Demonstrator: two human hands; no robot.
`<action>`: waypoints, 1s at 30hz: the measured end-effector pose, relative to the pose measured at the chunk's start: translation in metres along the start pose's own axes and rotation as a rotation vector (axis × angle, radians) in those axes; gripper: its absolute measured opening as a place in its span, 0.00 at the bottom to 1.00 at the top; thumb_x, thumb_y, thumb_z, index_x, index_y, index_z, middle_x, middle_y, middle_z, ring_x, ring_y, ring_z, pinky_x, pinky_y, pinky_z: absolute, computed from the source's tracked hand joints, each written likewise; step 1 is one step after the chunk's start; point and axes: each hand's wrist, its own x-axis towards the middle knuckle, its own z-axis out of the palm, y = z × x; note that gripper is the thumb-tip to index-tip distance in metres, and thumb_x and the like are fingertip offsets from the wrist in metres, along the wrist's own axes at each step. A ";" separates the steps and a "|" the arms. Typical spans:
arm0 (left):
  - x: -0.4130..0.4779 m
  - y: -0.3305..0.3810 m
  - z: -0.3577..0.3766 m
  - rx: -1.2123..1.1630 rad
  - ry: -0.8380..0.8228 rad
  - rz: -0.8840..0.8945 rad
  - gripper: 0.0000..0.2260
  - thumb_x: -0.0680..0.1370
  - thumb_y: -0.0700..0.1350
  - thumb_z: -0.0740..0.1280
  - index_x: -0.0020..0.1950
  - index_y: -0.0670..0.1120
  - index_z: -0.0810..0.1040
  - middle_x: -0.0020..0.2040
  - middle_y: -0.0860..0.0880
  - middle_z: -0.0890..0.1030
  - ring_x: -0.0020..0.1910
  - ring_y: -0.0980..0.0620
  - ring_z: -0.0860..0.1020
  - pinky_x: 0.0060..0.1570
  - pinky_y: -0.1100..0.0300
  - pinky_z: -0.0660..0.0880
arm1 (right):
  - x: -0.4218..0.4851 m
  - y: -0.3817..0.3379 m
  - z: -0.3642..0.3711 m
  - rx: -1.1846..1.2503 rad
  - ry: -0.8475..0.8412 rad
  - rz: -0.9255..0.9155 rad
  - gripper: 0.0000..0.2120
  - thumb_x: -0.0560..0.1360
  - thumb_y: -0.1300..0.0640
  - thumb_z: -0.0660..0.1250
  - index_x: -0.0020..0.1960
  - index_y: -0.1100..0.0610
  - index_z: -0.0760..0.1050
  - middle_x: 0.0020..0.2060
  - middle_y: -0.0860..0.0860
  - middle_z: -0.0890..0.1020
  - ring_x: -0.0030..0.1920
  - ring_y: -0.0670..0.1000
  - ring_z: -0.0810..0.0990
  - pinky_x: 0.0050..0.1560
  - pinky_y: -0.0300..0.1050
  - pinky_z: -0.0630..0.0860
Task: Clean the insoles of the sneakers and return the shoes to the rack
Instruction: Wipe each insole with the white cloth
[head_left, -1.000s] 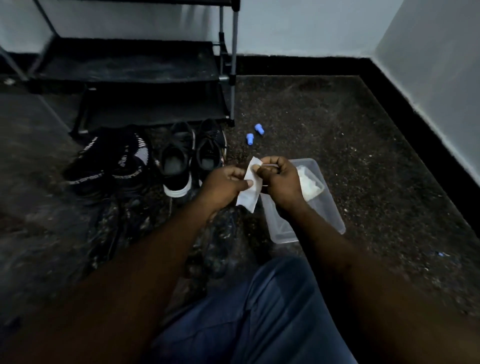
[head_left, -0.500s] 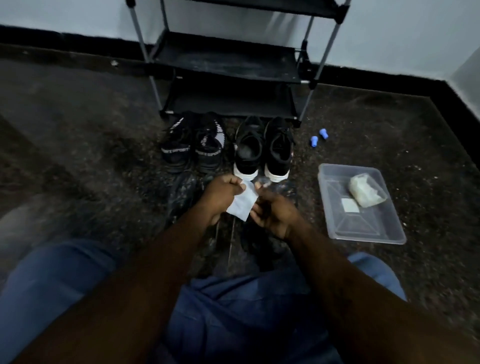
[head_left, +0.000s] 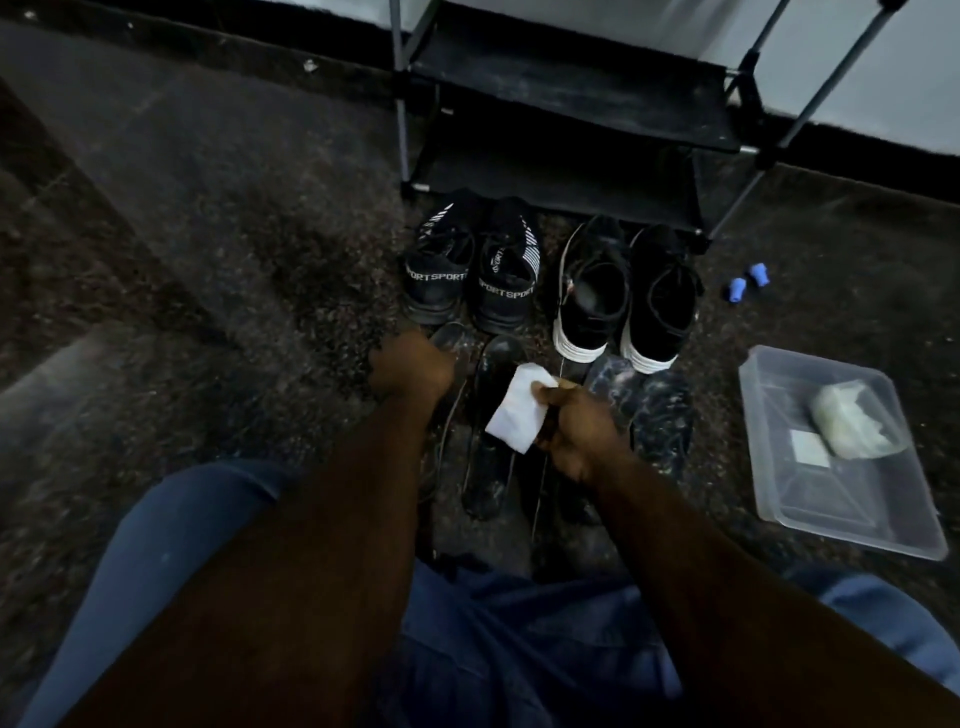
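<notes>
Right hand (head_left: 571, 434) pinches a wipe (head_left: 514, 413) (above the insoles (head_left: 491, 483)).

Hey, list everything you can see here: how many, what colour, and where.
Shoe rack: one, black shelves, by the wall.
SPORT sneakers: two, black, on the floor before the rack, left pair.
White-soled sneakers: two, black, right pair.
Insoles: apparently four, dark, on the floor nearer than the sneakers.
Wipe: one, white, over the insoles.
Container: one, clear, floor at right, holding a whitish bag and a white square.
Small pieces: two, blue, right of the rack.
Left hand: at the leftmost insole; grip hidden.
Right hand: pinches the wipe.
</notes>
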 end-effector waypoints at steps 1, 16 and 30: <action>0.010 -0.001 0.004 0.030 -0.044 0.021 0.27 0.79 0.57 0.65 0.72 0.41 0.72 0.69 0.36 0.76 0.68 0.34 0.74 0.67 0.44 0.73 | 0.005 0.003 0.000 -0.045 0.002 -0.001 0.16 0.82 0.63 0.63 0.69 0.59 0.76 0.59 0.63 0.83 0.48 0.58 0.85 0.39 0.50 0.84; 0.015 0.030 0.002 -0.391 -0.299 0.081 0.09 0.78 0.39 0.69 0.55 0.42 0.85 0.56 0.41 0.85 0.58 0.42 0.82 0.55 0.55 0.79 | 0.007 -0.007 0.014 -0.210 0.062 -0.167 0.10 0.75 0.68 0.73 0.55 0.62 0.81 0.53 0.62 0.85 0.51 0.59 0.82 0.59 0.58 0.79; -0.083 0.049 -0.048 -1.030 -0.526 0.127 0.09 0.80 0.41 0.66 0.55 0.48 0.85 0.48 0.49 0.87 0.49 0.50 0.81 0.56 0.48 0.73 | -0.061 -0.071 0.010 -0.246 0.086 -0.452 0.10 0.72 0.68 0.76 0.52 0.60 0.82 0.47 0.59 0.86 0.46 0.54 0.83 0.53 0.51 0.80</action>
